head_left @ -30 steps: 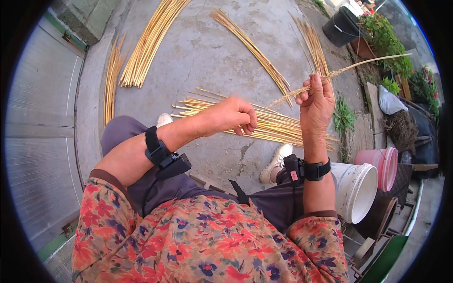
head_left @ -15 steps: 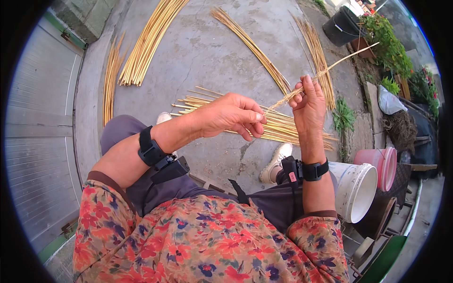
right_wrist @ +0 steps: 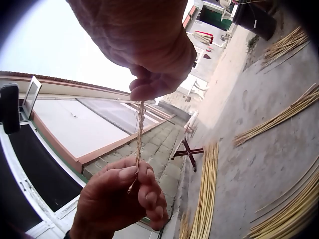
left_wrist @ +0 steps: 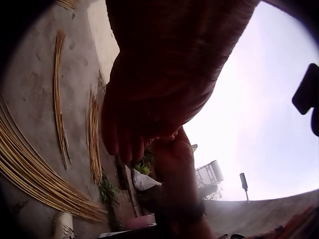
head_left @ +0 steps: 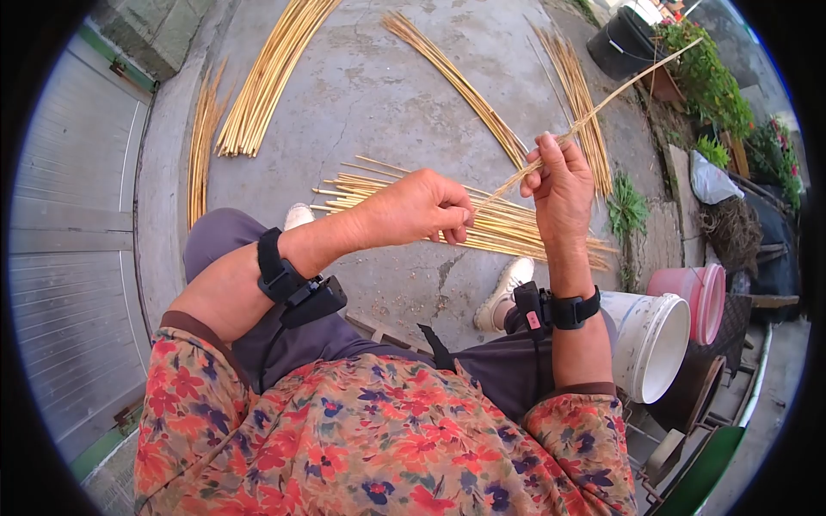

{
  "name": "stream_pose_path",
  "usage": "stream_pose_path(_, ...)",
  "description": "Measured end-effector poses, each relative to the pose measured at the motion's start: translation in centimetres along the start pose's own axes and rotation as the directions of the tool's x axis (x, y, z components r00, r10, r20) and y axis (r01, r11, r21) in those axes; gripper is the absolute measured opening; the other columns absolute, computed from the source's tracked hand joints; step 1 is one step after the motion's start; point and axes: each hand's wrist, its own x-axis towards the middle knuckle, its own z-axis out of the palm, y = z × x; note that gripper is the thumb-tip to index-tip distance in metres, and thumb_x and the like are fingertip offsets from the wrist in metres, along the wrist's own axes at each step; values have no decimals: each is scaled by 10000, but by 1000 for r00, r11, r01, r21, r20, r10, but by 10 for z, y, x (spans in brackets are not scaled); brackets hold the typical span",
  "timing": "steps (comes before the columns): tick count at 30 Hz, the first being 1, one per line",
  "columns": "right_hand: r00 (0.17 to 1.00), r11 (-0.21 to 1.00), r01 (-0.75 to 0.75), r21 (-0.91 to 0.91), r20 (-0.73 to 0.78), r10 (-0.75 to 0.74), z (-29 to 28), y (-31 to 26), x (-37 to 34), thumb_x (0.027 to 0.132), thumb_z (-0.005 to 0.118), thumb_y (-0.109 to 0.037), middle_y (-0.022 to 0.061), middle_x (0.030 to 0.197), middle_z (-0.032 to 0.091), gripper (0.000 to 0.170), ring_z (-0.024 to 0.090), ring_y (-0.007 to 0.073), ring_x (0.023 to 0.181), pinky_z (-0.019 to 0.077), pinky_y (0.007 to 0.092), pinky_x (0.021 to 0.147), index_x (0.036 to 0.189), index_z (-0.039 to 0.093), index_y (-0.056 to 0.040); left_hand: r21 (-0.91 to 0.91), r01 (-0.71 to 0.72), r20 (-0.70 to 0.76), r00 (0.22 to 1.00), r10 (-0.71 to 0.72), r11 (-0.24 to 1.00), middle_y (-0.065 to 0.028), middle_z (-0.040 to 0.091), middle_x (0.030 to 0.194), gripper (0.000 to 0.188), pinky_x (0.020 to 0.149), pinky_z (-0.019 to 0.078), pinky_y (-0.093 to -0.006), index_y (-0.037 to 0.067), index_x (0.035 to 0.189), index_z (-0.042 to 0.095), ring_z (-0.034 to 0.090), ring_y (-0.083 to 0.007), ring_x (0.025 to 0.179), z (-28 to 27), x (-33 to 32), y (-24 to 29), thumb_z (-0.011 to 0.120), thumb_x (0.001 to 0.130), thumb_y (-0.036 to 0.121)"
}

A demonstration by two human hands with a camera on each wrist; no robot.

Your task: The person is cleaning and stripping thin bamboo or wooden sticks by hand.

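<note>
A single dry stalk [head_left: 632,79] with a thin, frayed head [head_left: 508,183] stretches between the two hands. My right hand [head_left: 564,189] pinches it with the thumb against curled fingers, and its bare stem slants up and away beyond that hand. At the frayed tip, my left hand [head_left: 413,206] grips with thumb and fingers. In the right wrist view the stretch of frayed head [right_wrist: 140,130] runs taut between the left hand [right_wrist: 124,196] and the right hand [right_wrist: 154,64]. Shadow darkens the left hand [left_wrist: 149,104] in its own wrist view.
Straw-coloured stalks [head_left: 508,230] lie fanned on the concrete just beyond the hands. Other bundles [head_left: 275,82] [head_left: 456,82] [head_left: 578,107] lie farther out. To the right stand a white bucket [head_left: 632,331], a pink bucket [head_left: 699,297] and a black bucket [head_left: 618,47], near potted plants [head_left: 705,77].
The left hand has closed on the frayed tip, which hung free beside it a second ago. The stem's far end has swung to a steeper slant. The right hand has shifted slightly left.
</note>
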Motion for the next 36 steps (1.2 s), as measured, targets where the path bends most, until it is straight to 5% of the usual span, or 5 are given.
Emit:
stream_pose_path(12,999,996,32,-82,27,-29,2,0,-4,853,544,-172,61,682,557,158,491,75,439,421,193,384,862,531,-14,292,-16,-33,999,27,956,-38,610,686,161,601,469,-212,0,756,581,577,-92,631,2,3,-1,473,791,116)
stream_pose_path(17,989,984,145,-100,7,-145,8,2,-9,857,537,-155,65,689,560,144,494,72,450,426,188,394,862,535,-11,-21,146,-117,982,-147,989,-69,603,671,163,549,479,-224,-16,748,579,586,-113,622,-2,12,-6,482,774,113)
stream_pose_path(23,992,993,114,-36,-48,-116,-3,0,-5,853,546,-164,75,697,566,155,497,76,453,435,198,394,868,536,-10,-287,115,-73,987,-142,951,-94,597,689,159,522,489,-234,-27,790,571,598,-142,612,-7,11,-1,480,778,103)
stream_pose_path(33,980,986,158,56,-127,-150,-18,-4,-2,853,546,-170,68,701,569,149,499,75,452,441,211,392,846,535,-21,-350,163,-49,980,-191,923,-92,597,692,142,519,491,-242,-13,793,568,599,-140,629,-13,5,-4,477,786,96)
stream_pose_path(36,964,973,213,88,-180,-195,-29,-13,4,850,551,-171,60,693,570,147,497,74,445,444,217,392,837,533,-26,-127,263,8,964,-264,956,-70,604,695,144,576,482,-255,6,796,583,595,-128,658,-13,3,-13,534,790,140)
